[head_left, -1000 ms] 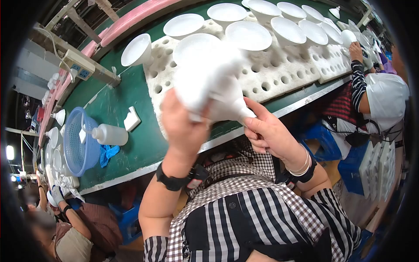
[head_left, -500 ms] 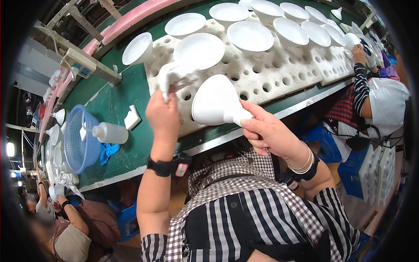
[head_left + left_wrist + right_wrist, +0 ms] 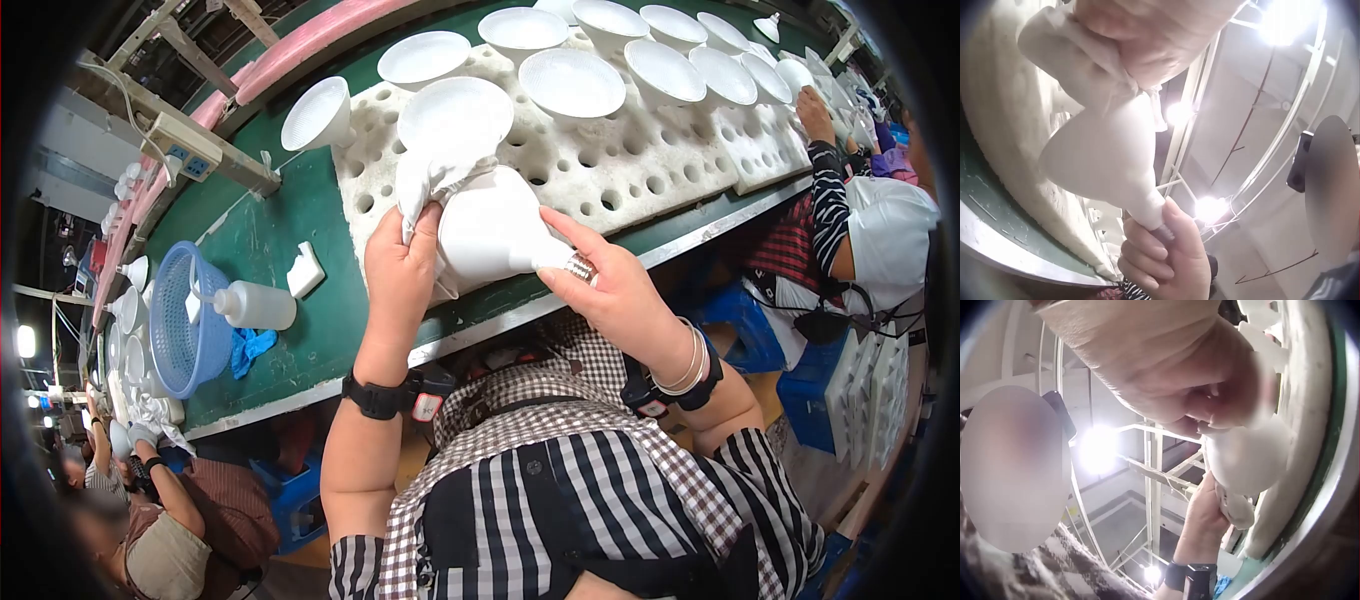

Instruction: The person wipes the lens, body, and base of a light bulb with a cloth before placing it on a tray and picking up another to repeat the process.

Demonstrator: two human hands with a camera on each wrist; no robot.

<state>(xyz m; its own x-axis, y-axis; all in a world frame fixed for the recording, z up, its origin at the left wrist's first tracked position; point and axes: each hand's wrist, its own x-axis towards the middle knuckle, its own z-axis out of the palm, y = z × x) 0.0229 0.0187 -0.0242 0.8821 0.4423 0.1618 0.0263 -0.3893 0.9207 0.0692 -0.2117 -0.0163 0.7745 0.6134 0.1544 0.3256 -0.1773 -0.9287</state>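
A white reflector light bulb (image 3: 495,225) with a metal screw base lies tilted between the two hands, above the near edge of the foam block. My right hand (image 3: 625,300) pinches its neck beside the screw base between thumb and fingers. At the wide end, my left hand (image 3: 400,265) holds a crumpled white cloth (image 3: 425,185) against the bulb's rim. In the left wrist view the cloth (image 3: 1075,59) wraps over the wide face of the bulb (image 3: 1107,156), hiding that face. The right wrist view shows the left hand (image 3: 1200,515) beyond the bulb (image 3: 1250,459).
A holed white foam block (image 3: 640,160) carries several upright white bulbs (image 3: 572,82). On the green table (image 3: 300,350), leftwards, stand a blue basket (image 3: 180,350), a squeeze bottle (image 3: 255,304), a blue cloth (image 3: 250,350) and a white foam piece (image 3: 304,270). People work on both sides.
The cloth first blurs over the bulb, then lifts off to the left, and now lies against the bulb's wide end again. My right hand has shifted its grip, so the screw base shows.
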